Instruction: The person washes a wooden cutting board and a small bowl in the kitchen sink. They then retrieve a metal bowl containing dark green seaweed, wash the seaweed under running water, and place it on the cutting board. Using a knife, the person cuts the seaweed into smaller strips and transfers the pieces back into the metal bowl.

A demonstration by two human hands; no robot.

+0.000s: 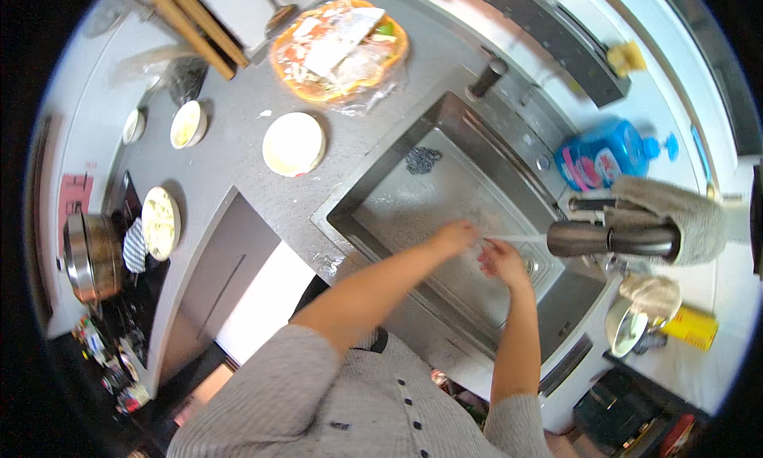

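Over a stainless steel sink (381, 211), my left hand (456, 237) and my right hand (503, 261) face each other with their fingertips close together. A thin stream of water (517, 239) runs from the dark faucet (614, 242) to my fingers. The fingers are partly curled and blurred, so I cannot tell whether something small is between them. A dark mesh scouring ball (423, 160) lies on the sink floor beyond my left hand. The drain (529, 266) is beside my right hand.
A plastic-lined orange basket (280, 56) of scraps and several bowls, including a white one (294, 144), stand on the grey counter (232, 118). Behind the sink is a blue pump bottle (602, 154). A grey cloth (670, 205) drapes the faucet. A steel pot (92, 255) is far left.
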